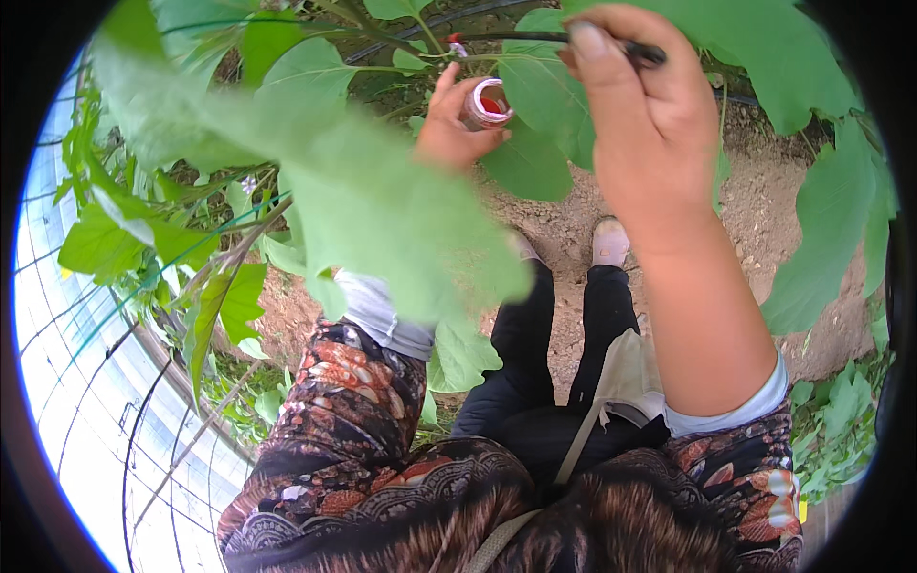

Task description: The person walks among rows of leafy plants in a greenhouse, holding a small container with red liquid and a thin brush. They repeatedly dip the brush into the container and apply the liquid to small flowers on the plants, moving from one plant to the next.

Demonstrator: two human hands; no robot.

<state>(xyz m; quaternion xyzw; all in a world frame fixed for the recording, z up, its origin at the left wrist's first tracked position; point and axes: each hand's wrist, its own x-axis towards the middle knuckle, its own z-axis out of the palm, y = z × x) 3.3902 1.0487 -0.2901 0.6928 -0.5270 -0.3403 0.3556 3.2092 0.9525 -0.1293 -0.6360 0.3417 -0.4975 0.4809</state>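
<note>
My left hand holds a small open jar with red liquid in it, its mouth tilted up towards me. In my right hand is a thin dark brush, pinched between thumb and fingers. The brush's red tip touches or lies very close to a small pale purple flower just above the jar. Broad green leaves hang below and beside the jar. A large blurred leaf close to the camera hides most of my left forearm.
Leafy plants stand ahead and on both sides, with a green string through those at left. Dark netting lines cross a bright translucent sheet at far left. Dry bare soil lies around my shoes. A pale cloth bag hangs at my front.
</note>
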